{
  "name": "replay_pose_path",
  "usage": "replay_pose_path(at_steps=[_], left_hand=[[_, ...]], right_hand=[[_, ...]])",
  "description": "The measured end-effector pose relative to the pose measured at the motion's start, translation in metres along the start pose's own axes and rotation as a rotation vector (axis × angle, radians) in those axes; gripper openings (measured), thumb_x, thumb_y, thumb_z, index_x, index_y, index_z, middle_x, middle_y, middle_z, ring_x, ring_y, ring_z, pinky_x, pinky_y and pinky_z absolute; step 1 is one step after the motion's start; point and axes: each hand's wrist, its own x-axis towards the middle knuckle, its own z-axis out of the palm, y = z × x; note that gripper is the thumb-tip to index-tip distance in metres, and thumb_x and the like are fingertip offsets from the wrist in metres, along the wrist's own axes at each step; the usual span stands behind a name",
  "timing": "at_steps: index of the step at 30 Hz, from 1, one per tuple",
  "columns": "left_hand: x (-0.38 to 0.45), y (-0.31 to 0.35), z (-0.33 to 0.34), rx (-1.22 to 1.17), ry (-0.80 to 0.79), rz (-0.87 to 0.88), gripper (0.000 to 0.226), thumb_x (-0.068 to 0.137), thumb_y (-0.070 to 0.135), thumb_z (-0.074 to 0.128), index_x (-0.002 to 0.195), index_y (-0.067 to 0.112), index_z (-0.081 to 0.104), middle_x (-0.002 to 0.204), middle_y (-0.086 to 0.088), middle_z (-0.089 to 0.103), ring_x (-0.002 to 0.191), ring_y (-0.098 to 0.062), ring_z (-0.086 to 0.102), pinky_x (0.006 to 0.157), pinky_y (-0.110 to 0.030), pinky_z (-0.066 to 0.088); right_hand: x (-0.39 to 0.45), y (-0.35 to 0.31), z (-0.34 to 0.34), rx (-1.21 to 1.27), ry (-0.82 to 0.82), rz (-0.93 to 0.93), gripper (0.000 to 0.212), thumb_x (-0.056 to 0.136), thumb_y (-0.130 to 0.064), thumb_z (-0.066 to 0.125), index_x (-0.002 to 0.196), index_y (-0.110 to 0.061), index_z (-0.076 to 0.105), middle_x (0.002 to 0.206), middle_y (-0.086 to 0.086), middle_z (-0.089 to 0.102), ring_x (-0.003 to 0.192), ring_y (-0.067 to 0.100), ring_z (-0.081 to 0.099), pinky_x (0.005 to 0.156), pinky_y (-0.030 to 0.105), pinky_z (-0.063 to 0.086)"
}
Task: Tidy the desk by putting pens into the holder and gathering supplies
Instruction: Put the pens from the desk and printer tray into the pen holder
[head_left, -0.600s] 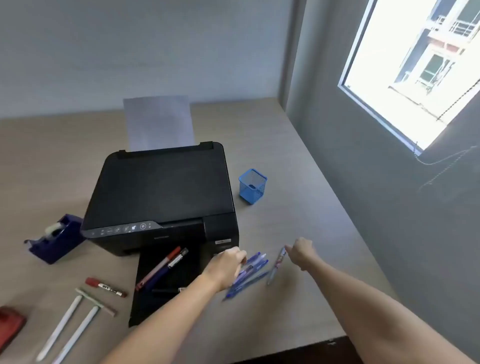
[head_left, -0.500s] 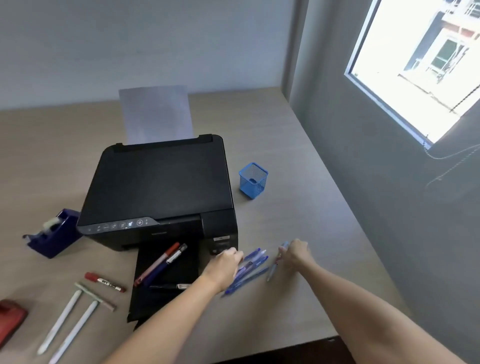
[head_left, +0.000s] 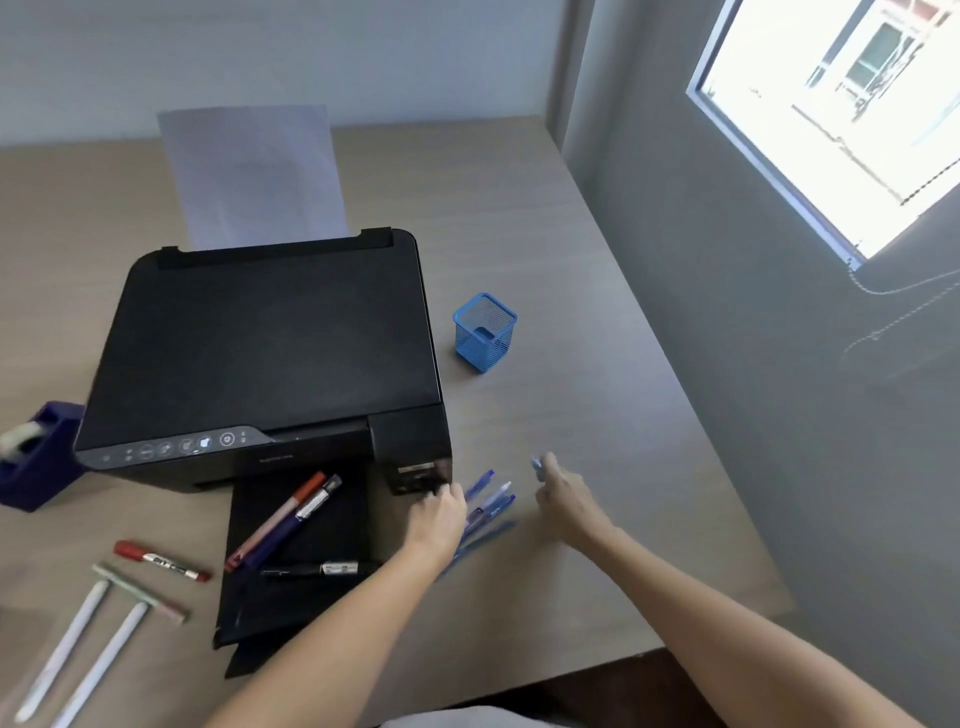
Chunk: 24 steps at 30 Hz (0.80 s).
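A blue mesh pen holder (head_left: 484, 332) stands upright on the desk right of the printer. Several blue pens (head_left: 488, 506) lie bunched on the desk; my left hand (head_left: 436, 514) rests on their near ends, fingers curled over them. My right hand (head_left: 563, 499) is closed around a light blue pen (head_left: 537, 462), whose tip sticks out above the fist, lifted off the desk. A red pen and a dark blue pen (head_left: 291, 512) lie on the printer's black output tray, with a black pen (head_left: 317, 569) below them.
A black printer (head_left: 270, 353) with paper (head_left: 254, 171) fills the desk's middle. At the left lie a red marker (head_left: 158, 560), two white pens (head_left: 98, 665) and a green one (head_left: 140, 592). A purple tape dispenser (head_left: 36, 457) sits at far left. A wall runs along the right.
My right hand has closed on the light blue pen and lifted it off the desk. My left hand stays on the bunch of blue pens. The view has tilted down slightly.
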Motion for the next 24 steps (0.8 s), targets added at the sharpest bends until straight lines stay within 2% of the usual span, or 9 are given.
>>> replay_pose_path(at_steps=[3,5,8,13,15,17,18,21,24], left_hand=[[-0.004,0.0,0.006,-0.021,-0.012,-0.028,0.034,0.097,0.021,0.054,0.124,0.005,0.042,0.127,-0.012,0.055,0.114,-0.03,0.061,0.085,-0.04,0.054],[-0.011,-0.001,0.0,-0.026,-0.02,-0.02,0.035,0.1,0.024,0.047,0.128,0.003,0.039,0.128,-0.013,0.055,0.113,-0.032,0.062,0.085,-0.04,0.053],[-0.03,-0.004,-0.022,-0.042,-0.03,0.024,0.031,0.102,0.023,0.04,0.127,0.004,0.039,0.123,-0.013,0.058,0.11,-0.034,0.064,0.084,-0.041,0.052],[-0.068,-0.013,-0.075,-0.082,-0.01,0.087,0.022,0.095,0.011,0.05,0.116,0.01,0.045,0.117,-0.01,0.06,0.108,-0.033,0.064,0.079,-0.041,0.05],[-0.075,-0.017,-0.102,-0.122,0.053,0.112,0.013,0.098,0.02,0.048,0.109,0.012,0.048,0.11,-0.008,0.062,0.101,-0.032,0.065,0.071,-0.039,0.047],[-0.072,-0.023,-0.135,-0.168,0.193,0.113,0.011,0.099,0.024,0.048,0.102,0.014,0.053,0.101,-0.006,0.063,0.094,-0.03,0.067,0.069,-0.038,0.049],[-0.066,-0.026,-0.151,-0.199,0.267,0.11,0.013,0.099,0.025,0.049,0.1,0.014,0.057,0.098,-0.005,0.064,0.091,-0.029,0.067,0.069,-0.038,0.051],[-0.028,-0.035,-0.195,-0.325,0.431,0.091,0.014,0.095,0.02,0.058,0.096,0.009,0.066,0.092,-0.008,0.064,0.082,-0.027,0.065,0.068,-0.035,0.052],[0.027,-0.036,-0.223,-0.312,0.485,0.059,0.01,0.091,0.005,0.06,0.092,0.001,0.068,0.094,-0.013,0.065,0.082,-0.032,0.065,0.072,-0.042,0.056]], right_hand=[[-0.017,-0.001,0.013,-0.166,-0.064,-0.345,0.017,0.081,-0.01,0.039,0.097,-0.015,0.042,0.098,0.018,0.057,0.083,0.043,0.057,0.067,0.043,0.048],[-0.024,-0.001,0.023,-0.295,-0.115,-0.464,0.023,0.085,-0.014,0.046,0.108,-0.011,0.051,0.102,0.017,0.055,0.085,0.039,0.057,0.067,0.043,0.049],[-0.027,0.005,0.03,-0.408,-0.105,-0.523,0.025,0.089,-0.02,0.039,0.109,-0.012,0.052,0.103,0.018,0.054,0.09,0.036,0.058,0.065,0.042,0.049],[-0.019,0.026,0.016,-0.511,-0.083,-0.649,0.013,0.086,-0.014,0.04,0.092,-0.01,0.051,0.095,0.014,0.055,0.085,0.032,0.057,0.05,0.032,0.04],[-0.017,0.035,-0.004,-0.487,-0.086,-0.634,0.016,0.095,-0.024,0.034,0.095,-0.013,0.046,0.097,0.01,0.055,0.093,0.027,0.05,0.058,0.036,0.044],[-0.009,0.039,-0.033,-0.4,-0.011,-0.565,0.026,0.096,-0.039,0.03,0.096,-0.017,0.044,0.091,0.007,0.057,0.091,0.023,0.048,0.062,0.037,0.047],[-0.002,0.034,-0.052,-0.357,0.052,-0.525,0.025,0.095,-0.039,0.035,0.096,-0.017,0.045,0.086,0.008,0.058,0.088,0.026,0.05,0.06,0.037,0.047],[0.033,0.002,-0.107,-0.252,0.283,-0.433,0.016,0.093,-0.021,0.054,0.09,-0.006,0.052,0.074,0.017,0.057,0.074,0.034,0.052,0.054,0.033,0.035],[0.076,-0.043,-0.147,-0.194,0.413,-0.396,0.02,0.093,-0.017,0.056,0.082,-0.001,0.051,0.07,0.021,0.059,0.066,0.032,0.047,0.053,0.034,0.033]])
